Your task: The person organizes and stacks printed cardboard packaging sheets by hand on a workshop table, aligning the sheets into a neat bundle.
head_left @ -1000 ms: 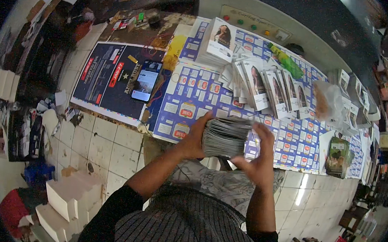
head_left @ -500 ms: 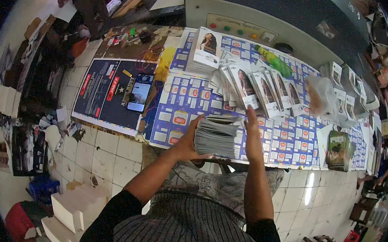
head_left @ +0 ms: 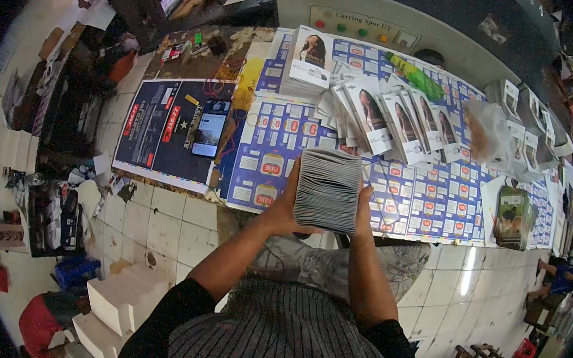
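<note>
A thick stack of pale leaflets, its layered edges facing up at me, is gripped at the table's front edge. My left hand wraps its left side, fingers partly hidden behind and under it. Against the right side presses my right hand, thumb up along the edge. Just beyond lie fanned bundles of leaflets with a photo of a long-haired person on the front. A neat, taller pile of the same leaflets stands behind them to the left.
Blue-and-white printed sheets cover the table. At left, a phone lies on a dark printed sheet. A green bottle, a plastic bag, more leaflet piles and a dark green pack are farther right. A control panel stands behind.
My right hand has moved in from just off the stack's upper right to press its right side. The stack now shows a squared block of edges, both hands around it.
</note>
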Motion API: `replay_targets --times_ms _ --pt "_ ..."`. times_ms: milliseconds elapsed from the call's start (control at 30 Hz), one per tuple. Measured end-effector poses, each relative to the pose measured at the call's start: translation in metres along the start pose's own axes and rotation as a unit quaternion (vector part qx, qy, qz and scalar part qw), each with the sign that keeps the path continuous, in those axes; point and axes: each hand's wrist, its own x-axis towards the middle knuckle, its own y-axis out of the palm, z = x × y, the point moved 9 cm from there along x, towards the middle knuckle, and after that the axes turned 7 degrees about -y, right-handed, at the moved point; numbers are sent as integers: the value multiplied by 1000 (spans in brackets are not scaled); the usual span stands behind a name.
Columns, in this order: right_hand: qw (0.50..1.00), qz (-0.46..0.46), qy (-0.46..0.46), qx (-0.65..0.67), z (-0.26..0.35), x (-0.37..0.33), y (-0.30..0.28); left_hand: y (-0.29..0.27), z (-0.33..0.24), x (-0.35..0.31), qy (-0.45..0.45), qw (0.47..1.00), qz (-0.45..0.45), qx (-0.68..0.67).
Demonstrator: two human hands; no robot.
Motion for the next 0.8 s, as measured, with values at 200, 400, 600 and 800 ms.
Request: replay_targets --times_ms 200,400,600,800 --pt "999 27 -25 -23 26 -2 22 4 12 -1 -18 999 34 22" --pt "996 -8 -50 -78 33 -16 18 17 28 -5 -99 985 20 -138" --pt "958 183 12 -219 26 -22 22 1 19 -13 -205 976 6 -68" --pt "936 118 -61 -325 27 -13 10 -6 -17 5 -142 988 49 24"
